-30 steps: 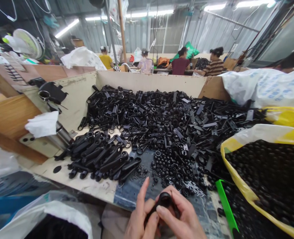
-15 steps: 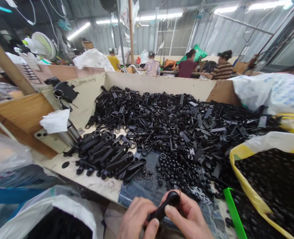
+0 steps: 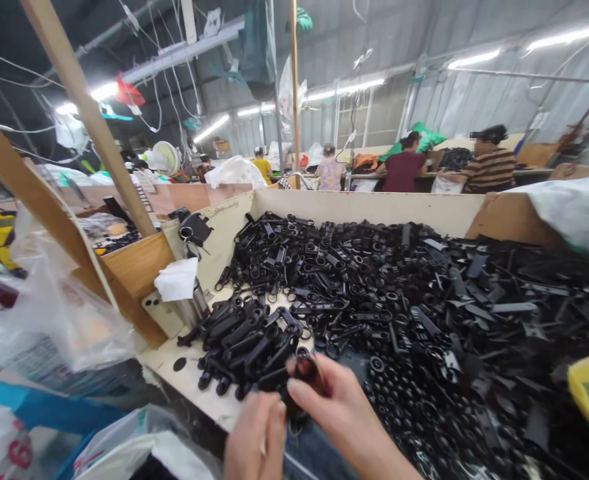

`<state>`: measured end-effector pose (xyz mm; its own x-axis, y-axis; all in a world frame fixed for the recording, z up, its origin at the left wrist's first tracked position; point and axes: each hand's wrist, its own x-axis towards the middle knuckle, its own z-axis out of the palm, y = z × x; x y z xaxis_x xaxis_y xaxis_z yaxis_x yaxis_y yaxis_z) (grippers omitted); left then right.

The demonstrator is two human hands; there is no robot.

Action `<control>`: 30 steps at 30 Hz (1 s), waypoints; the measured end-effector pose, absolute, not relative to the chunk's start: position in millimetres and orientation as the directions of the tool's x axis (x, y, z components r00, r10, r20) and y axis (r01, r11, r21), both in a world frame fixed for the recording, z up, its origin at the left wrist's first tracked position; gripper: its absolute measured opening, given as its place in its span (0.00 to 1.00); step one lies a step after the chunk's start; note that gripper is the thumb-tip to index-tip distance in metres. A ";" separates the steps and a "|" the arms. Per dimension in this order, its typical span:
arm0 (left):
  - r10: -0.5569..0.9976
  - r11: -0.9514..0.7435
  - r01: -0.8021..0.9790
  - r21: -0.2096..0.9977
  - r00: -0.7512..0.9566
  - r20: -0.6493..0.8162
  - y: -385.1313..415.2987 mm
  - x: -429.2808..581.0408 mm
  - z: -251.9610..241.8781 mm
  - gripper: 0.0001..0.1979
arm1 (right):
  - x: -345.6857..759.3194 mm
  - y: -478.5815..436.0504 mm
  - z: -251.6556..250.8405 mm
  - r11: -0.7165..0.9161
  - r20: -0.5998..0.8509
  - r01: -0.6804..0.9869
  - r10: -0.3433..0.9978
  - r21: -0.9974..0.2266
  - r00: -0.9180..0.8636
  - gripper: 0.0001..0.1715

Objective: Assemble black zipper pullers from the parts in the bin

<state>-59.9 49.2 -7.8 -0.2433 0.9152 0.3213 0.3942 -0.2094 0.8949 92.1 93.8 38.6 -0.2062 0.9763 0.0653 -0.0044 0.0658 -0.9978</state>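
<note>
Head view: your right hand (image 3: 342, 400) clamps a ring-ended black part (image 3: 294, 403) above the bench front, seemingly to steady it; whether your blurred left hand (image 3: 255, 433) grips it, I cannot tell. Similar pieces (image 3: 249, 340) lie bunched on the pale benchtop (image 3: 194, 388), probably for easy reach; beyond, co-workers (image 3: 405, 172) sit under tube lights (image 3: 347, 90).

Handles (image 3: 242, 339) lie on the bench (image 3: 188, 382), left of the balls (image 3: 404, 407), before the heap of parts (image 3: 324, 263)
</note>
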 end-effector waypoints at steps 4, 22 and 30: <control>0.815 -0.242 0.727 0.642 -0.207 0.541 106.1 -103.2 24.0 0.14 | 53.4 150.4 72.8 0.140 0.105 0.232 0.982 -0.963 -0.156 0.21; 0.699 -0.073 0.929 0.364 -0.212 0.683 141.1 -105.6 21.5 0.18 | 224.9 179.0 33.8 0.240 0.172 0.928 0.965 -0.285 -0.197 0.15; 0.998 -0.061 0.246 0.967 0.006 0.061 67.2 -11.7 8.9 0.18 | 241.3 160.3 34.4 0.319 0.362 0.849 0.917 -0.422 -0.165 0.12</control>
